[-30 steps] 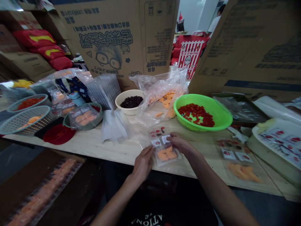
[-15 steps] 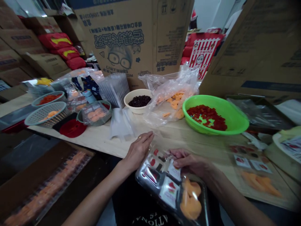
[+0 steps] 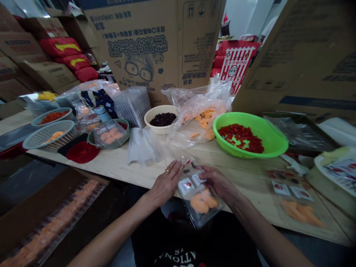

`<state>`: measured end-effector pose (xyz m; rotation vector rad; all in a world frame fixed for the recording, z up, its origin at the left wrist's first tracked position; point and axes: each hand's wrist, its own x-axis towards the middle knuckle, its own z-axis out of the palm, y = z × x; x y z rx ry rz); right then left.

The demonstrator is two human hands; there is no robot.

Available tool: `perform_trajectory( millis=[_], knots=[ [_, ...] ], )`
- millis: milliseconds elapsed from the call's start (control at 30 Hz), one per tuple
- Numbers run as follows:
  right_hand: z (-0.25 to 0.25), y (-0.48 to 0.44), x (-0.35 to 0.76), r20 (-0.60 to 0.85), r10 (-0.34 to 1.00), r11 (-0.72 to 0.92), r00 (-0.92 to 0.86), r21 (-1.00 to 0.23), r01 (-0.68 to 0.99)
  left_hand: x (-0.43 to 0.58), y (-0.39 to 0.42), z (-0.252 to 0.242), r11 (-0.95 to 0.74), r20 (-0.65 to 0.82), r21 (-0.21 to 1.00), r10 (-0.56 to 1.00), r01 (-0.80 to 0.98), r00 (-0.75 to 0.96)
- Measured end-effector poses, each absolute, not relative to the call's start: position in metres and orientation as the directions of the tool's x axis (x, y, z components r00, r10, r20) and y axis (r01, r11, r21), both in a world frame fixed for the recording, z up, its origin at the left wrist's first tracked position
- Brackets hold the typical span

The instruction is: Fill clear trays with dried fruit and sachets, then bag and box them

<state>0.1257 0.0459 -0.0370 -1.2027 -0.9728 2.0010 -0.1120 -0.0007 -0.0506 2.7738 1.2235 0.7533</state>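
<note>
Plastic rectangular tray point(image 3: 203, 219) of puffy orange pieces point(image 3: 200, 206) in the grip of right hand point(image 3: 218, 180); left hand point(image 3: 166, 184), grip unclear.

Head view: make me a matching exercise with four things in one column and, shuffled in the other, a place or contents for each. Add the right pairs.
1. Bright green basin
2. Cream bowl
3. Perforated grey basket
4. Clear plastic tray

A. Dark pieces inside
B. Between the left hand and the right hand
C. Farthest left of the four, orange pieces inside
D. Farthest right of the four, red pieces inside

Right pairs: 1-D, 2-A, 3-C, 4-B
</note>
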Motion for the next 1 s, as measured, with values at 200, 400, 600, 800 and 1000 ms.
perform_trajectory(
  millis=[200,400,600,800,1000],
  knots=[
    [-0.055,0.041,0.102,-0.482,0.849,-0.515,-0.215,-0.846,-0.136,-0.118,-0.008,-0.058,-0.62,0.242,0.447,0.778,0.645,0.58],
    [-0.066,0.036,0.089,-0.269,0.961,-0.2,-0.069,-0.842,0.501,-0.116,-0.033,-0.052,-0.436,-0.001,0.533,0.857,0.725,0.516],
    [-0.049,0.035,0.08,0.028,0.961,0.275,-0.274,-0.166,0.947,-0.093,-0.047,-0.064,-0.323,0.015,0.521,0.929,0.79,0.37],
    [-0.042,0.053,0.051,0.079,0.759,0.65,-0.646,-0.04,0.759,-0.108,-0.029,-0.058,-0.352,0.091,0.584,0.924,0.731,0.372],
    [-0.049,0.051,0.047,0.032,0.617,0.781,-0.786,-0.144,0.608,-0.11,-0.025,-0.071,-0.256,0.256,0.648,0.96,0.717,0.111]
  ],
)
